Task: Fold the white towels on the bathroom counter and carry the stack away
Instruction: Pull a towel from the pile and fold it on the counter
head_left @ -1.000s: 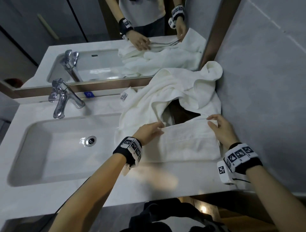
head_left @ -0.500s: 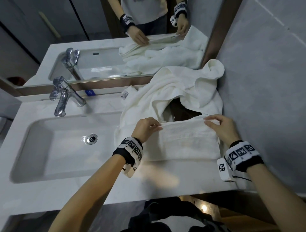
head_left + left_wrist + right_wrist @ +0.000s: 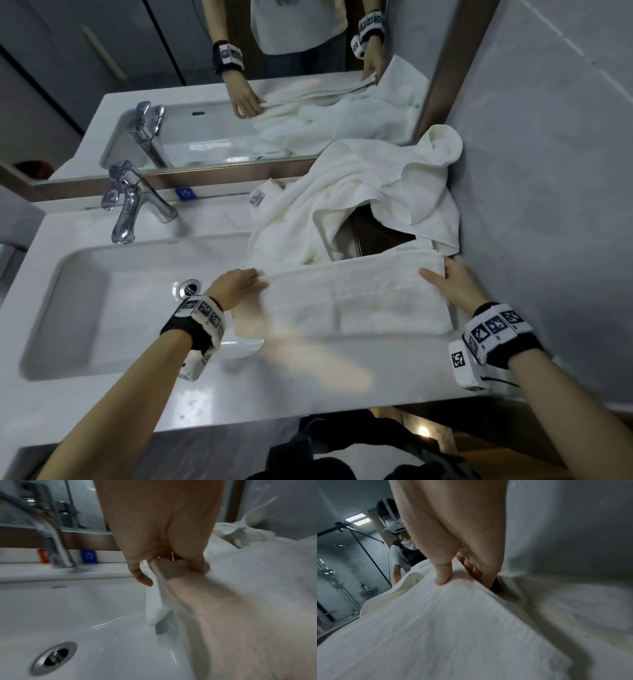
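White towel (image 3: 342, 294) lay on the near right of the counter (image 3: 308, 387), w/ my left hand (image 3: 236, 284) & right hand (image 3: 448, 284) pinching its far corners. I judged both ends should come toward me level, edges matched.

Open table (image 3: 308, 383) along the near edge, in front of the folded towel (image 3: 359, 298). Sink basin (image 3: 113, 308) open to the left; faucet (image 3: 132, 202) stands behind it. Gray wall (image 3: 548, 205) close on the right. Loose towel heap (image 3: 376, 192) fills the far right corner against the mirror (image 3: 137, 68).
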The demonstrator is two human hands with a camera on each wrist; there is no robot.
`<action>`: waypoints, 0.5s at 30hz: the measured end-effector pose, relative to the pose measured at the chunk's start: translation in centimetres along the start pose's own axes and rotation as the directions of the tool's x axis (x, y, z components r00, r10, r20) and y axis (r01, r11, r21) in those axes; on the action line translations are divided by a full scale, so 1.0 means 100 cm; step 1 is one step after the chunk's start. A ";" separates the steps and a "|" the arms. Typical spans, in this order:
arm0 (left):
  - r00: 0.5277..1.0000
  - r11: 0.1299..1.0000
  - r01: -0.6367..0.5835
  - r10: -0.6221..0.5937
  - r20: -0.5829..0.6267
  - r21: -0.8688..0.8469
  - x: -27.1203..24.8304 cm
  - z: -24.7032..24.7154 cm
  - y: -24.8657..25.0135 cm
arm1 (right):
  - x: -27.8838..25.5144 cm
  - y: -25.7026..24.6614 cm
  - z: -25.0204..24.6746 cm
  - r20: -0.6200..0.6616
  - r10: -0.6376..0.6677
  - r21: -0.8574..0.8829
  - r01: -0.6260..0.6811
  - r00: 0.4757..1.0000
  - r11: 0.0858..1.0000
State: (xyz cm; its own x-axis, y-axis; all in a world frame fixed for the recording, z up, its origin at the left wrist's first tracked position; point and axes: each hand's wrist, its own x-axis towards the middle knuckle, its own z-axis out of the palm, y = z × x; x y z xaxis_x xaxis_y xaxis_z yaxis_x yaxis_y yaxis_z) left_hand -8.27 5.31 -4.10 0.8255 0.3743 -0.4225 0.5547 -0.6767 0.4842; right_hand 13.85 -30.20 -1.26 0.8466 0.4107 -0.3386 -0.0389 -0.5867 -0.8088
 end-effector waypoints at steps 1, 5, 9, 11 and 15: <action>1.000 0.998 0.014 -0.015 -0.014 -0.064 -0.003 -0.002 -0.010 | 0.000 -0.003 0.001 -0.036 -0.024 0.005 0.024 0.999 1.000; 0.987 0.912 -0.013 -0.052 -0.149 -0.409 -0.010 -0.016 -0.023 | 0.007 -0.024 -0.001 -0.178 -0.166 -0.002 0.168 0.970 0.986; 0.904 0.748 -0.144 -0.167 -0.393 -0.648 -0.001 -0.041 -0.003 | 0.029 -0.054 -0.011 -0.330 -0.240 0.067 0.276 0.913 0.959; 0.853 0.749 -0.178 -0.206 -0.479 -0.638 0.014 -0.054 0.013 | 0.045 -0.071 -0.019 -0.388 -0.300 0.025 0.335 0.872 0.942; 0.768 0.769 -0.176 -0.283 -0.574 -0.615 0.051 -0.070 0.036 | 0.080 -0.091 -0.027 -0.447 -0.293 -0.008 0.324 0.845 0.946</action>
State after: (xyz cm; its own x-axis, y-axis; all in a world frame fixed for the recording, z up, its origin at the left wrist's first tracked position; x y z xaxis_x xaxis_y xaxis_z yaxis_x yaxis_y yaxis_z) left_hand -1.29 9.18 0.84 0.5371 0.8432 -0.0218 0.3457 -0.1964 0.9176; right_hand 22.47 -23.46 4.72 0.9642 0.2067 0.1659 0.2416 -0.4278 -0.8710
